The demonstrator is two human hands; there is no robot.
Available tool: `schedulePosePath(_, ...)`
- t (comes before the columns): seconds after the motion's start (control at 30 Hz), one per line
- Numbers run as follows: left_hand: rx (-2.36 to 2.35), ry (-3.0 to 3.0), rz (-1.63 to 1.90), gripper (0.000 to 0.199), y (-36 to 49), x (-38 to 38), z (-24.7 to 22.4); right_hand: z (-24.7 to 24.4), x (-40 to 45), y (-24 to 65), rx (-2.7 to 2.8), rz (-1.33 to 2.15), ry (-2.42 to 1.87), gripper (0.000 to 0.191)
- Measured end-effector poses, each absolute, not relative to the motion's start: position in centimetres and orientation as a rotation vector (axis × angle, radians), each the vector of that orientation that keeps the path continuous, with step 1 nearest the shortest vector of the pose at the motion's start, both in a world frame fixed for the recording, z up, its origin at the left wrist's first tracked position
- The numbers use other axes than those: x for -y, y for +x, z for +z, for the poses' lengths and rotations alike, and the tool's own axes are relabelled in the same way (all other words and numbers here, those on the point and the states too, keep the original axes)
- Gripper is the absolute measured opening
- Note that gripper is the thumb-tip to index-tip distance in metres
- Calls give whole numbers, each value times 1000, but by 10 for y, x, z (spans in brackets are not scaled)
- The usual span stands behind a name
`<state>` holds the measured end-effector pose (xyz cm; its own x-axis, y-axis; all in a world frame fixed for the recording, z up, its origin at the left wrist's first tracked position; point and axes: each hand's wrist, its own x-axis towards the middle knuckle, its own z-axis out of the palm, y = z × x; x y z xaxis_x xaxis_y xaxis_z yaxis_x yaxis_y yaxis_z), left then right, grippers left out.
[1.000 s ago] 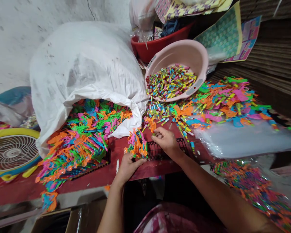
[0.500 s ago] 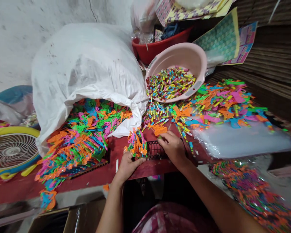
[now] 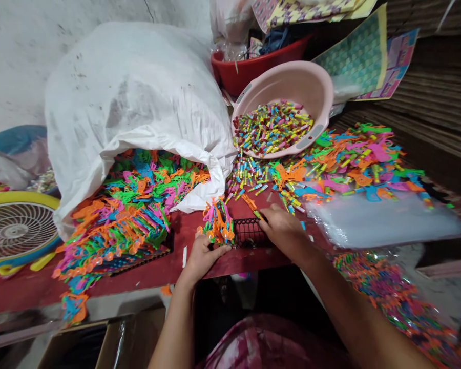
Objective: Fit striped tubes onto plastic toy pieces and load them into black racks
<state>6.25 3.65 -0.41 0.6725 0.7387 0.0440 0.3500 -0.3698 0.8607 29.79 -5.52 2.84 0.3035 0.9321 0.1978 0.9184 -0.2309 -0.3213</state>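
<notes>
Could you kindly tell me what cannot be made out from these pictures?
Head view, the only one:
Whether the right hand holds anything: its fingers hide that.
Most of the black mesh tray: both hands and the orange plastic pieces cover it.
Inside the white woven sack: its folded mouth hides it.
The cardboard box: cut off by the bottom edge.
Any markings on the small tubes: too small.

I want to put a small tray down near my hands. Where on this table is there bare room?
Bare red tabletop runs along the front edge, below the black mesh rack and right of the left hand. Another patch lies between the toy heap and the orange bundle. It's crowded beyond the right hand, where loose tubes spread toward the pink basin.
</notes>
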Motion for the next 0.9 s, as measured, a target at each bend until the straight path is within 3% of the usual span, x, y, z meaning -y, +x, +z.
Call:
schedulePosePath(0.23,-864,1961,564,21,64,-35,-1,43,30,331,1582,220,-2103,25)
schedulePosePath(0.4,-859,1968,552,24,64,-35,-1,45,-1,327,1744,448,-2192,17)
schedulePosePath(0.6,-876,1980,535,25,64,-35,-1,60,-17,312,1932,457,-2369,20)
schedulePosePath(0.8,-862,2002,524,25,62,-35,-3,78,-17,316,2101,902,-2190,15)
schedulePosePath(0.9,-861,2002,508,27,62,-36,-4,75,-13,318,2233,715,-2108,18)
